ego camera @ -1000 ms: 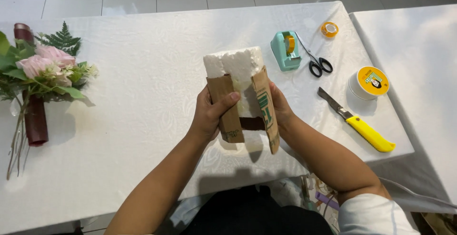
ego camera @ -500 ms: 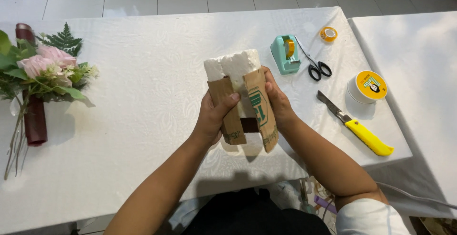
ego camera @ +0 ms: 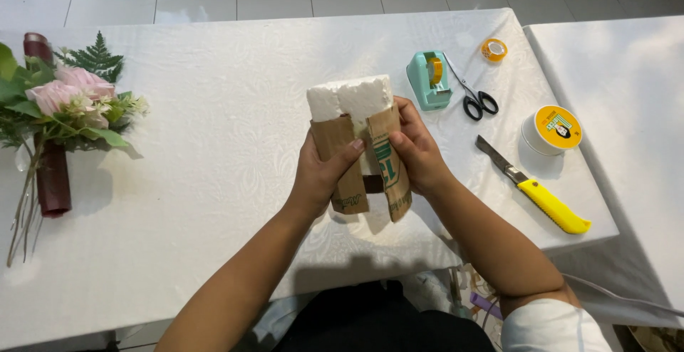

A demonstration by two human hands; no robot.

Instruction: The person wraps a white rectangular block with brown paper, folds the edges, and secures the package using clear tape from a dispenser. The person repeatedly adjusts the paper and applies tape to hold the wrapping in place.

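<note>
Both forearms are reaching forward. The left hand [ego camera: 322, 174] and right hand [ego camera: 420, 154] are gripping a white foam block wrapped in brown paper [ego camera: 360, 142], holding it upright above the white table [ego camera: 199, 152]. A mint tape dispenser [ego camera: 428, 79], scissors [ego camera: 470, 95] and a yellow-handled knife [ego camera: 536, 195] are lying to the right.

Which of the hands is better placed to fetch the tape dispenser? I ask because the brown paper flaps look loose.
Right, probably. The right hand is on the side of the teal tape dispenser, close beyond its fingers. The left hand already pins a brown paper wrap against the white foam block.
</note>
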